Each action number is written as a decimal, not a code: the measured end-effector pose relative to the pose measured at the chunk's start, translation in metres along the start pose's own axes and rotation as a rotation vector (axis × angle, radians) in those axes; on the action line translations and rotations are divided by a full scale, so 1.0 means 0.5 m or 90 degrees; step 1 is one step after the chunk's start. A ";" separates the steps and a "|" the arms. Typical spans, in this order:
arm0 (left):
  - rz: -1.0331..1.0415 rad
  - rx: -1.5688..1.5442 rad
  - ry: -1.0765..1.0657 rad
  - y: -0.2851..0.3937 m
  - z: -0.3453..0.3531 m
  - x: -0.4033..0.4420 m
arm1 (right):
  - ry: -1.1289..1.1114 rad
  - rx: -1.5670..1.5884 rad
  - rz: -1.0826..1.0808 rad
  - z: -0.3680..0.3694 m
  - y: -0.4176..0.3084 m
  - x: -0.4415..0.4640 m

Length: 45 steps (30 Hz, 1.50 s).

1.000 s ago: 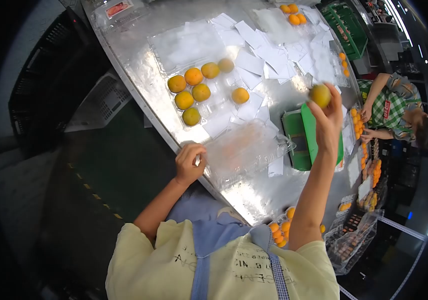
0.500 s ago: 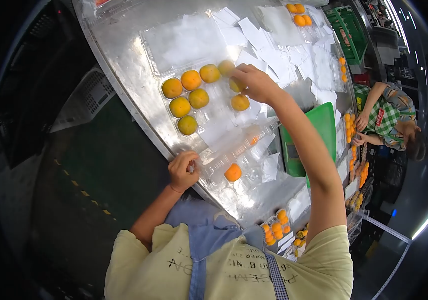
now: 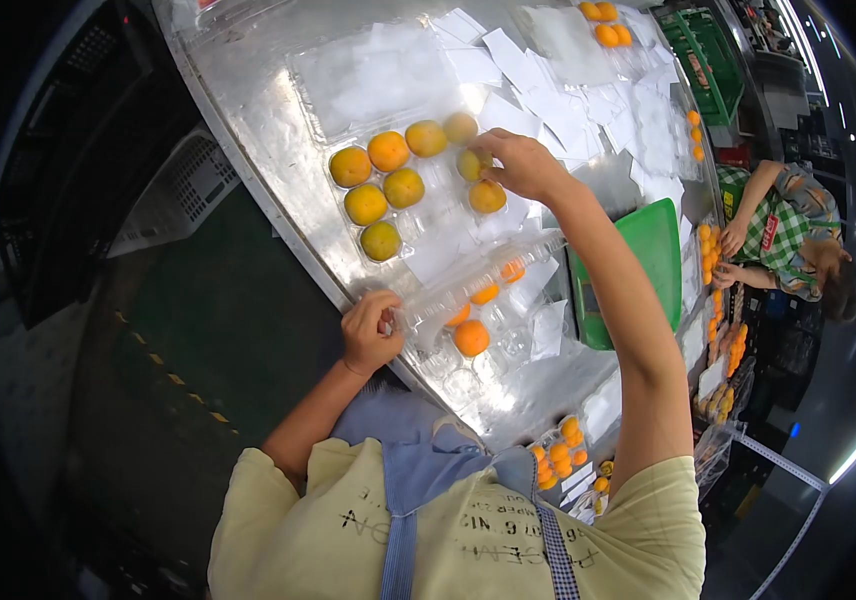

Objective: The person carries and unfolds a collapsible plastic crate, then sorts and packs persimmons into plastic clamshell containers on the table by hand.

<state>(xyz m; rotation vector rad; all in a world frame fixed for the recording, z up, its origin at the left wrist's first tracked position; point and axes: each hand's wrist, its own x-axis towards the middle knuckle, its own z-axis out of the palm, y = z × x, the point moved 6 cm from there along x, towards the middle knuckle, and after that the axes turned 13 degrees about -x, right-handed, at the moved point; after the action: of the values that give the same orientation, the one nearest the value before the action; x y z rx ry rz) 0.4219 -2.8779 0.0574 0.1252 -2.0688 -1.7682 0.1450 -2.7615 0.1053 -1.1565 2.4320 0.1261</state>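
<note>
My left hand (image 3: 371, 328) is closed at the table's near edge, pinching the edge of a clear plastic lid (image 3: 468, 285). The lid stands tilted over a tray section with an orange (image 3: 470, 338) and a few more oranges seen partly through the plastic. My right hand (image 3: 523, 165) reaches across, its fingertips curled against the side of a greenish orange (image 3: 473, 164) in the clear tray. Just below these fingers sits another orange (image 3: 487, 196). On the tray's left side several yellow-green fruits, such as this orange (image 3: 365, 204), rest in their cups.
A green bin (image 3: 638, 270) stands right of the tray, beside my right forearm. White paper sheets (image 3: 528, 80) lie scattered on the metal table (image 3: 258, 120). A co-worker (image 3: 778, 225) handles fruit at the far right. More packed oranges (image 3: 560, 455) lie near my right side.
The lid by my left hand shows more oranges beneath it than before. My right hand has shifted slightly, and its fingers cover less of the fruit. The whole view has moved a little.
</note>
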 end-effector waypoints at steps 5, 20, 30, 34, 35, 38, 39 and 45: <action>0.040 0.015 0.023 0.018 -0.002 0.012 | 0.040 -0.019 0.039 -0.022 -0.005 -0.013; -0.294 -0.112 0.019 -0.063 -0.004 0.007 | 0.577 0.453 0.355 -0.024 0.040 -0.407; -0.109 -0.013 -0.210 0.055 -0.013 0.050 | 0.445 0.785 0.314 0.177 -0.199 -0.464; -0.102 -0.094 -0.506 0.166 0.024 0.065 | 0.436 0.877 0.325 0.151 -0.286 -0.420; -0.132 -0.124 -0.514 0.156 0.021 0.078 | 0.412 0.898 0.329 0.154 -0.295 -0.411; -0.188 -0.132 -0.465 0.117 0.021 0.158 | 0.464 0.930 0.333 0.161 -0.305 -0.403; -0.087 -0.020 -0.420 0.119 0.038 0.200 | 0.489 0.948 0.323 0.173 -0.306 -0.401; 0.317 0.244 -0.428 0.067 0.186 0.356 | 0.465 1.016 0.337 0.156 -0.306 -0.415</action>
<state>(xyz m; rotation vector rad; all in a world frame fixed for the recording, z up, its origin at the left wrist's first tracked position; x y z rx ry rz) 0.2323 -2.8441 0.1242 -0.9090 -2.5629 -1.1792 0.4026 -2.6912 0.1397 0.2477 2.1227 -1.9173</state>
